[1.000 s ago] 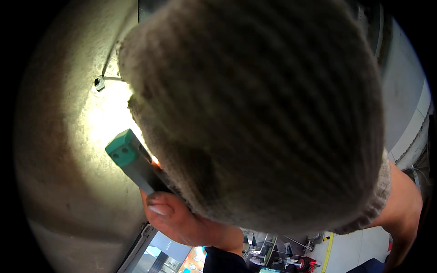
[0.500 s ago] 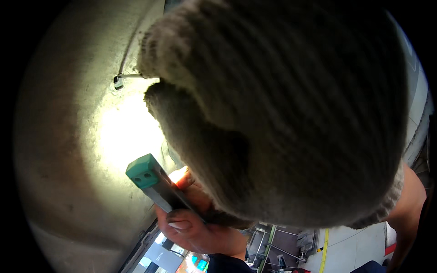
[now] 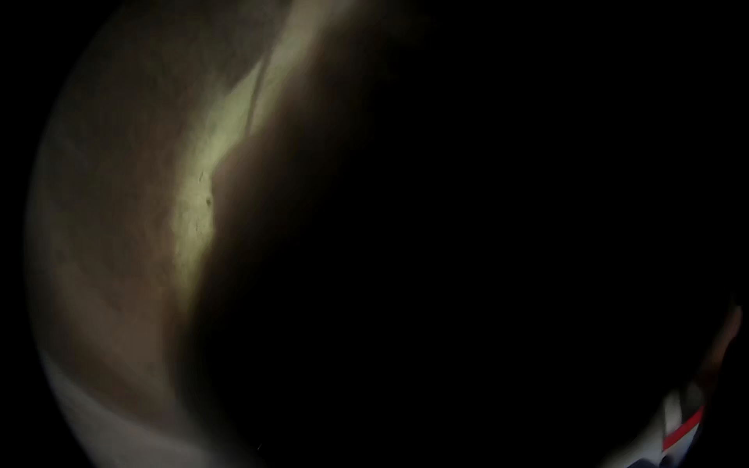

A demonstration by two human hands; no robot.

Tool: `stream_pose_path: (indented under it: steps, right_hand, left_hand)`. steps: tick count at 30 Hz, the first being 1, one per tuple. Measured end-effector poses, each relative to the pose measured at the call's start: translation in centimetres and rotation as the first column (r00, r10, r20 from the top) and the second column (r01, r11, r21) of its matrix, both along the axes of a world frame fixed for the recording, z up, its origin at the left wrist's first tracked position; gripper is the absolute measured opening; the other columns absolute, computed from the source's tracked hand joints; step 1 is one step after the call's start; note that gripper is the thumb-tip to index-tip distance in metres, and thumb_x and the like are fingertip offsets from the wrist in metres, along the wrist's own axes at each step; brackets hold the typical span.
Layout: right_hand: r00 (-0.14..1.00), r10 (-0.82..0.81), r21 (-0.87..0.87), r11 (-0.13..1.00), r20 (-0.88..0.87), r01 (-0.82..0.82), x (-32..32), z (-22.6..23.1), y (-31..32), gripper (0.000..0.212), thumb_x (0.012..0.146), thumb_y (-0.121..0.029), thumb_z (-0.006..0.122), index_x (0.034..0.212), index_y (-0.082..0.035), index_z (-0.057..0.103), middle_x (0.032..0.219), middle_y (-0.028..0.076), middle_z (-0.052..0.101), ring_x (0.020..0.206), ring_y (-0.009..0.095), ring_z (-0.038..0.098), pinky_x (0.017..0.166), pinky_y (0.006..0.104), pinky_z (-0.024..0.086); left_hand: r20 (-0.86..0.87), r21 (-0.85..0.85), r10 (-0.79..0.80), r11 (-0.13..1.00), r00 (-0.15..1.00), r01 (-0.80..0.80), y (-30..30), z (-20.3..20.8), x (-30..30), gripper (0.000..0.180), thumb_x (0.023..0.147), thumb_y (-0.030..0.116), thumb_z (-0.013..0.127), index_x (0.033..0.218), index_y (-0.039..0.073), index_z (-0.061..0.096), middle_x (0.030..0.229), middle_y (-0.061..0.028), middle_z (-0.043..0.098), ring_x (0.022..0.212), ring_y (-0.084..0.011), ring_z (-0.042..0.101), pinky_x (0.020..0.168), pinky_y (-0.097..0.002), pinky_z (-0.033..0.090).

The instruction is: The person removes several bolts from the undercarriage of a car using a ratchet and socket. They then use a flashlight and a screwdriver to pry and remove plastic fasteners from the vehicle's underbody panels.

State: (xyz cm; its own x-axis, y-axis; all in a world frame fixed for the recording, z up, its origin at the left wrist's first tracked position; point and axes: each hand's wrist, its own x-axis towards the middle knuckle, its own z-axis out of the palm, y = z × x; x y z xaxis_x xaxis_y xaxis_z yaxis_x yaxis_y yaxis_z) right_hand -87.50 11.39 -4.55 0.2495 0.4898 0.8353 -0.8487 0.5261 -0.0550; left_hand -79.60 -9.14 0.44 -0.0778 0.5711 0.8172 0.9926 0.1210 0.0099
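A large black shape (image 3: 437, 249) very close to the camera covers most of the head view. It lies where my gloved right hand was, and its fingers cannot be made out. At the far right edge a thin strip of bare forearm (image 3: 725, 343) shows, dim and blurred. My left hand and the hand lamp are not visible, hidden or out of view. Light falls in a narrow band on the pale panel (image 3: 193, 214) left of the black shape. A small dark spot (image 3: 208, 201) marks the lit surface.
The panel's dim, brownish curved surface (image 3: 109, 234) fills the left side. Toward the lower left a greyer band (image 3: 133, 429) runs along it. At the lower right a red stripe (image 3: 683, 429) shows beside pale floor.
The gloved right hand's area has turned into a black shape covering more of the view, farther left. The left hand with its green-ended lamp has dropped from sight. The bright patch has shrunk to a band.
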Motion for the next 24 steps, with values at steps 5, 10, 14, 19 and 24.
stream_pose_path:
  steps: [5, 10, 14, 19, 24]
  right_hand:
    - [0.999, -0.038, 0.006, 0.999, 0.010, 0.038, -0.7, 0.3, 0.4, 0.030, 0.087, -0.017, 0.071, 0.114, -0.008, 0.063, 0.086, 0.007, 0.068, 0.068, 0.016, 0.067, 0.055, 0.0309, 0.053]
    - [0.999, -0.039, 0.022, 0.999, -0.006, 0.039, -0.9, 0.5, -0.6, 0.029, 0.087, -0.017, 0.071, 0.113, -0.008, 0.063, 0.086, 0.007, 0.068, 0.067, 0.015, 0.066, 0.055, 0.0309, 0.053]
    - [0.996, -0.088, 0.028, 0.996, -0.010, 0.088, -2.2, 0.1, 0.5, 0.028, 0.088, -0.018, 0.071, 0.113, -0.009, 0.063, 0.086, 0.007, 0.068, 0.067, 0.015, 0.066, 0.054, 0.0309, 0.053]
    - [0.991, -0.131, 0.058, 0.990, -0.005, 0.131, -0.2, 0.6, 1.8, 0.027, 0.089, -0.019, 0.070, 0.112, -0.009, 0.063, 0.085, 0.007, 0.067, 0.067, 0.015, 0.066, 0.053, 0.0309, 0.053]
    - [0.964, -0.264, 0.046, 0.963, -0.015, 0.265, 5.3, -1.7, 4.4, 0.026, 0.089, -0.019, 0.070, 0.112, -0.009, 0.063, 0.085, 0.006, 0.067, 0.067, 0.014, 0.066, 0.053, 0.0309, 0.053]
  left_hand:
    - [-0.187, 0.220, 0.290, 0.943, 0.939, -0.248, 3.4, -1.3, 0.5, 0.075, 0.096, 0.063, 0.054, 0.117, -0.010, 0.055, 0.061, -0.0017, 0.040, 0.052, -0.0109, 0.045, 0.060, -0.0295, 0.038]
    - [-0.285, 0.230, 0.253, 0.955, 0.925, -0.190, 4.3, -1.4, 0.8, 0.065, 0.104, 0.053, 0.045, 0.115, -0.009, 0.058, 0.061, 0.0006, 0.031, 0.047, -0.0100, 0.036, 0.043, -0.0245, 0.033]
    - [-0.142, 0.307, 0.300, 0.920, 0.944, -0.246, 3.6, -2.3, -0.8, 0.070, 0.098, 0.056, 0.054, 0.124, -0.008, 0.053, 0.076, -0.0067, 0.050, 0.069, -0.0151, 0.054, 0.068, -0.0303, 0.046]
    - [-0.153, 0.399, 0.357, 0.875, 0.921, -0.273, 2.3, -1.4, 0.8, 0.063, 0.099, 0.047, 0.058, 0.131, -0.007, 0.051, 0.106, -0.0124, 0.059, 0.089, -0.0169, 0.057, 0.082, -0.0360, 0.050]
    - [-0.103, 0.187, 0.081, 0.980, 0.991, -0.061, 5.3, -2.3, 1.2, 0.057, 0.099, 0.049, 0.055, 0.116, -0.006, 0.055, 0.072, -0.0057, 0.049, 0.058, -0.0110, 0.043, 0.053, -0.0269, 0.039]
